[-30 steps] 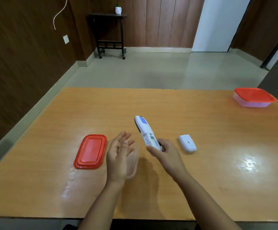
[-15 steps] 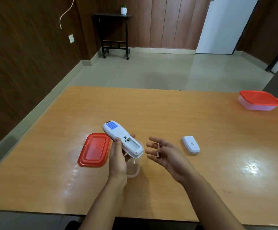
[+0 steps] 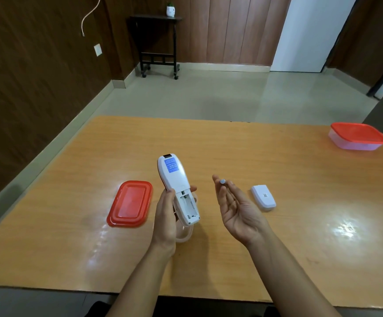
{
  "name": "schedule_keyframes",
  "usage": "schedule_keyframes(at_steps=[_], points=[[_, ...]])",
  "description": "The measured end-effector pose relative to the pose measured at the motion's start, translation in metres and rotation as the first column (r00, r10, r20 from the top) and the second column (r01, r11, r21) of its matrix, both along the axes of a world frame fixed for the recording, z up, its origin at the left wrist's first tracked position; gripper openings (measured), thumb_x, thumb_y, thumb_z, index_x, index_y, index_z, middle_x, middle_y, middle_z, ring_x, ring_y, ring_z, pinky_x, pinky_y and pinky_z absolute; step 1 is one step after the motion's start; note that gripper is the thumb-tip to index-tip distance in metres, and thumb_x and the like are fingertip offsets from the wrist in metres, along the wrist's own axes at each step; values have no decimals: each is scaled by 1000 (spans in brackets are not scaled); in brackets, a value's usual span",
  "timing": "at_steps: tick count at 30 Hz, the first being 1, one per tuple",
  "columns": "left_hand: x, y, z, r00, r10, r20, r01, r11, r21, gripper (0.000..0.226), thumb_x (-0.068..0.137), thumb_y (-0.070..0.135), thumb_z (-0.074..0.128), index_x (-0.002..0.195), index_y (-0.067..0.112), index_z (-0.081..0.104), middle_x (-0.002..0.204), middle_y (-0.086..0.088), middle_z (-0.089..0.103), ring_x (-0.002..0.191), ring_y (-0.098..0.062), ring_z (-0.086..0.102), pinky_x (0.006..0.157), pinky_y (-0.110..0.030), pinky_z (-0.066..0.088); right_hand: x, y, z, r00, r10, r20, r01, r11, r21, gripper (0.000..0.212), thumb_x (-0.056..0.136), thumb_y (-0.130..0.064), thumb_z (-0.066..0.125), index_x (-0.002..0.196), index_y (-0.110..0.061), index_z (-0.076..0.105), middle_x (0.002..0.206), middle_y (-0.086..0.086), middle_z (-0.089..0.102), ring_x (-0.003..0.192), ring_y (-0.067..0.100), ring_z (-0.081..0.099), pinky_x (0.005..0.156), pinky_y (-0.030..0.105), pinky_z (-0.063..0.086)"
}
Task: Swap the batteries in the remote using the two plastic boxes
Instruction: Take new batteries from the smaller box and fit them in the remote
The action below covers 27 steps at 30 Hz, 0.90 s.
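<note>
My left hand [image 3: 166, 219] grips a white remote [image 3: 176, 186] back side up, with a blue label on it and its battery compartment uncovered. A battery [image 3: 222, 181] rests on the fingertips of my right hand [image 3: 236, 208], which is held palm up to the right of the remote. Under my left hand stands an open clear plastic box [image 3: 184, 235], mostly hidden. Its red lid [image 3: 130, 203] lies flat to the left. The white battery cover [image 3: 263, 197] lies on the table to the right. A second box with a red lid on [image 3: 357, 136] sits at the far right.
The wooden table [image 3: 300, 236] carries bright glare patches at the right. Beyond its far edge are a tiled floor, a dark side table [image 3: 157, 40] with a small plant pot, and a white door [image 3: 309, 33].
The remote passed from my right hand to my left, which turned it to point away. My right hand opened palm up with a battery on its fingertips.
</note>
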State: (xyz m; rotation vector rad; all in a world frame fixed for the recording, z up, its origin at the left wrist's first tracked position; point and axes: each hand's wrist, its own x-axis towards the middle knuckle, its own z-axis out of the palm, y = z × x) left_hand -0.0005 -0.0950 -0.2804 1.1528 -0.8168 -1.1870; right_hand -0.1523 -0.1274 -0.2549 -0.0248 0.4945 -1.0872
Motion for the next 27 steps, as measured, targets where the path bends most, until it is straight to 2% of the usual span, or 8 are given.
schedule_keyframes(at_steps=[3,6,9,11,14,17,23,27], points=[[-1,0,0,999,-4,34,4,1000,-7,42,100,31,29,126,12,57,112,-5,71,97,-23,66,80,-34,52,-3,-1,-4,997,-43,58,41,998,40,83,29,12,91,106,7,60,102,20,72,79,22,74,57,24,60],[-1,0,-1,999,-6,43,7,1000,-17,47,93,39,33,124,13,58,112,-5,71,97,-24,65,82,-36,52,-4,-1,-5,993,-77,93,71,995,70,77,26,15,90,98,7,63,102,21,72,80,23,74,56,25,60],[-1,-1,-1,999,-10,39,10,1000,-6,50,91,42,34,123,12,59,111,-6,71,98,-24,65,81,-35,52,-4,1,-4,996,-89,25,88,994,61,48,52,9,85,94,5,63,100,17,72,80,21,74,61,23,60],[-1,-1,-1,999,-8,50,8,1000,0,45,97,37,31,125,14,57,111,-4,71,99,-22,66,78,-31,53,0,3,-1,977,-80,-196,70,996,-55,17,80,-3,68,95,3,63,96,12,71,79,16,73,67,18,59],[-3,-1,0,1000,-5,25,5,1000,5,38,99,33,30,115,26,64,111,-3,71,99,-21,66,84,-41,53,12,12,5,826,-193,-530,13,946,-324,15,84,-7,66,96,-5,57,92,13,73,76,20,71,64,20,57],[-5,-2,4,998,-13,-59,15,1000,25,38,101,27,29,100,26,67,101,-7,71,87,-18,68,77,-36,53,23,23,7,564,-367,-740,-160,830,-534,15,81,-3,71,90,-3,58,85,-3,73,69,20,72,61,24,56],[-3,-1,6,995,-48,-87,48,999,4,37,102,22,27,97,20,63,86,-1,72,79,-12,69,70,-28,56,30,28,-4,275,-591,-758,-349,673,-652,15,76,-12,78,78,-22,66,82,-19,72,76,8,68,64,17,50],[-2,0,3,997,-38,-66,38,999,3,33,102,24,29,101,19,62,87,-1,72,79,-11,69,71,-28,55,27,22,-13,124,-655,-745,-472,622,-625,10,82,-28,66,89,-29,73,93,-19,70,89,9,61,70,22,46]])
